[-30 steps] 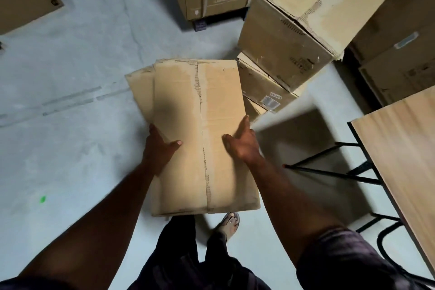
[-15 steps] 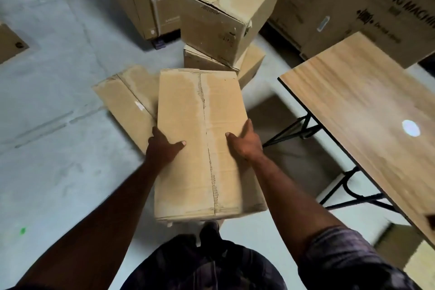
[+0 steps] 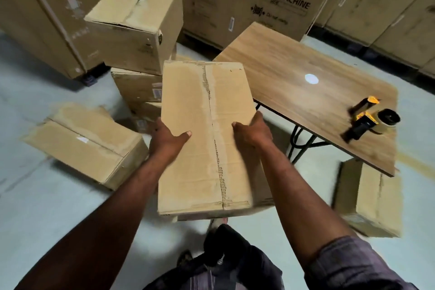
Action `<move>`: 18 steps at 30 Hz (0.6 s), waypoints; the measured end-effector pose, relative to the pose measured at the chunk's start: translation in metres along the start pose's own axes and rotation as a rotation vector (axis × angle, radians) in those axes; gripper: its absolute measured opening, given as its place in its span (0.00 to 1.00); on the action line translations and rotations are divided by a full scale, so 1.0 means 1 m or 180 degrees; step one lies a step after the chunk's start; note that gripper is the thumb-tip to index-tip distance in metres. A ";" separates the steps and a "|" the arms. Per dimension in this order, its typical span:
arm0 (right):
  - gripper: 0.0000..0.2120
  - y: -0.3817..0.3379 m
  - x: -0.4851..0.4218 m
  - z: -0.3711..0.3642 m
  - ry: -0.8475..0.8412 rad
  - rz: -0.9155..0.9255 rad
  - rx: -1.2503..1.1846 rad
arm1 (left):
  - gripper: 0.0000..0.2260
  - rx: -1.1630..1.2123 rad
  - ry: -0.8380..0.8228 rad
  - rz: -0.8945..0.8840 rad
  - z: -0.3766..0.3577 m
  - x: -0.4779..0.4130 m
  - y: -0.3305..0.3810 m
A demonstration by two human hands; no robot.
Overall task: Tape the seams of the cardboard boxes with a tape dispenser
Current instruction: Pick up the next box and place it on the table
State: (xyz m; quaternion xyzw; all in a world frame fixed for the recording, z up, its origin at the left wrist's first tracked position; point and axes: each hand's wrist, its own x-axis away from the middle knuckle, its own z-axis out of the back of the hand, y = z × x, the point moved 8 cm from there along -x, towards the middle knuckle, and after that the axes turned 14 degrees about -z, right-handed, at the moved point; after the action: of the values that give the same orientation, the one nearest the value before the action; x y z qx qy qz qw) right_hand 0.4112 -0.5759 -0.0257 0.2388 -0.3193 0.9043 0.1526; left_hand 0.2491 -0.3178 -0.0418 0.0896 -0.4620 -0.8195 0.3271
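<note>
The left hand (image 3: 168, 141) and right hand (image 3: 253, 133) are gripping a cardboard box (image 3: 204, 125) at centre frame, its seam apparently untaped, while the tape dispenser (image 3: 367, 120) is lying untouched on the counter (image 3: 294, 77), right.

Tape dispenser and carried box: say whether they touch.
Apart. The head view shows the tape dispenser lying on the table, bare tabletop between it and the box held by left hand and right hand.
</note>
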 end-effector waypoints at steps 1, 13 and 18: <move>0.33 0.000 -0.002 0.016 0.0061 0.0003 -0.0103 | 0.51 -0.0007 -0.0011 -0.0083 -0.006 -0.004 0.014; 0.37 -0.045 -0.042 0.097 -0.0071 0.0228 -0.0271 | 0.45 -0.0534 -0.0398 -0.0870 0.014 -0.087 0.144; 0.41 -0.076 -0.081 0.145 0.0030 0.0423 -0.0385 | 0.53 -0.0754 -0.0375 -0.1000 -0.002 -0.119 0.193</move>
State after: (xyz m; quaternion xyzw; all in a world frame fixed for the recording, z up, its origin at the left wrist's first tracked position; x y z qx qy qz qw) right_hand 0.5598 -0.6232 0.0687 0.2032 -0.3877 0.8926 0.1079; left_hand 0.4290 -0.3146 0.0959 0.0733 -0.3611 -0.9129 0.1759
